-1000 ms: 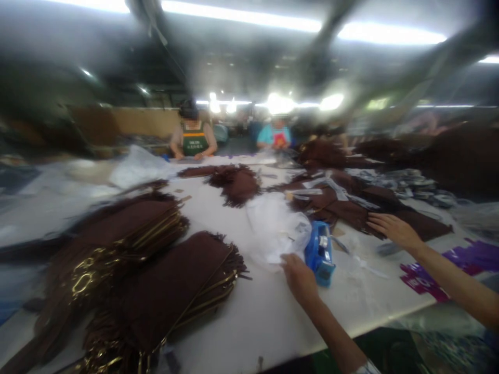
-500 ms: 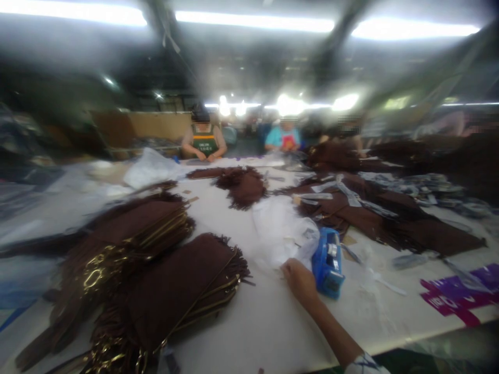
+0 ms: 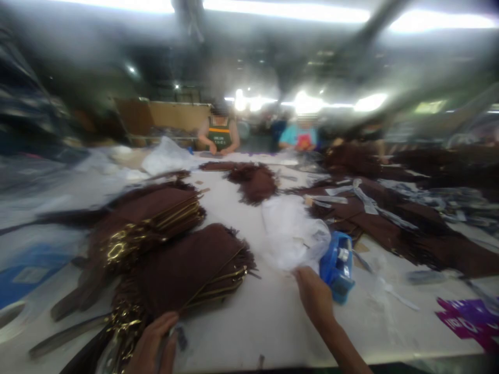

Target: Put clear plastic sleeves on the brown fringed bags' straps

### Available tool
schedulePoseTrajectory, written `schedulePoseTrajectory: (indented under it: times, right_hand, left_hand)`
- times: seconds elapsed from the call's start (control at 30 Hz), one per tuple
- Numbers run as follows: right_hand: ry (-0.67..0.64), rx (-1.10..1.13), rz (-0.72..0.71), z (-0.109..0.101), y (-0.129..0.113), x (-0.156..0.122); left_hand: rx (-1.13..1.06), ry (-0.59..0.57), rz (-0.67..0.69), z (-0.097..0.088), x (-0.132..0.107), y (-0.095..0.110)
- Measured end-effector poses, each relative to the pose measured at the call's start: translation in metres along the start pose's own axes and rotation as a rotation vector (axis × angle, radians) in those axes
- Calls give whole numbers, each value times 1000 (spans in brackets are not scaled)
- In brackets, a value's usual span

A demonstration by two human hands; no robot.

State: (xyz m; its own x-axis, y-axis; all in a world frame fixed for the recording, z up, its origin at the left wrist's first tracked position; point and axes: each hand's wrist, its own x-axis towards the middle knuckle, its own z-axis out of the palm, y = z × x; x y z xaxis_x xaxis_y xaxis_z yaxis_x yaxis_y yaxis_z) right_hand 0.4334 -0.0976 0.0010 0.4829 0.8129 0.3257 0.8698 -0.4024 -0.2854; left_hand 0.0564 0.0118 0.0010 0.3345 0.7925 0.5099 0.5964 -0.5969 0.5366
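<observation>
My right hand point(image 3: 315, 297) is closed at the near edge of a crumpled white plastic bag point(image 3: 286, 228), its fingertips pinched on it. Just right of that hand stands a blue tape dispenser point(image 3: 338, 267). My left hand point(image 3: 154, 343) is at the bottom, by the near edge of a stack of brown fringed bags point(image 3: 187, 267) with gold zippers. Its fingers are bent around something small, partly hidden and blurred. A small dark piece point(image 3: 181, 337) shows beside the fingertips. Gold metal hardware point(image 3: 127, 322) lies left of this hand.
Another brown bag stack point(image 3: 152, 208) lies behind on the left. More brown bags point(image 3: 374, 221) with wrapped straps cover the right side. A tape roll point(image 3: 11, 319) and blue packet point(image 3: 33, 267) sit at left, purple cut-outs point(image 3: 468, 317) at right. Two people work across the table.
My left hand has come into view at the bottom, beside the near bag stack. My right hand stays at the white plastic bag. The view has turned slightly left.
</observation>
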Motion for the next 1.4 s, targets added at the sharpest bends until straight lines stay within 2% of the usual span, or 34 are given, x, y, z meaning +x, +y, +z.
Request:
schedulePoseTrajectory:
  times: [0.07, 0.13, 0.2, 0.27, 0.33, 0.43, 0.57, 0.67, 0.77, 0.93, 1.03, 1.2, 1.3, 1.4]
  right_hand:
    - [-80, 64, -147, -8, -33, -21]
    - [-223, 223, -267, -20, -69, -42]
    - [-381, 439, -281, -34, -100, -55]
    - [-499, 619, -243, -48, -119, -59]
    - [-553, 719, -200, -55, -128, -55]
    - [-564, 771, -121, -51, -135, -48]
    - [-654, 982, 7, -27, -154, -54]
    - [-818, 1236, 76, -8, -175, -70]
    - [-936, 1295, 139, 6, -195, -84]
    - [-881, 1255, 209, 23, -224, -94]
    - [-904, 1253, 182, 32, -242, -100]
    - [-895, 1063, 35, 41, -271, -112]
    - [-936, 998, -8, 38, -285, -115]
    - [-967, 1005, -19, 30, -295, -115]
  left_hand:
    - [-55, -133, 89, 5, 6, 33]
    - [-173, -320, 155, 7, 15, 66]
    - [-350, -523, 174, 8, 22, 89]
    - [-526, -661, 79, 6, 25, 98]
    - [-675, -707, -131, 1, 19, 96]
    - [-830, -661, -453, -8, 3, 78]
    - [-903, -564, -674, -23, -21, 52]
    - [-876, -466, -715, -37, -33, 40]
    - [-800, -419, -703, -50, -41, 31]
    - [-587, -439, -649, -70, -54, 18]
    - [-519, -450, -639, -85, -62, 9]
    - [-726, -442, -777, -102, -79, -13]
    - [-890, -357, -875, -98, -90, -28]
    - [-952, -295, -910, -89, -96, -38]
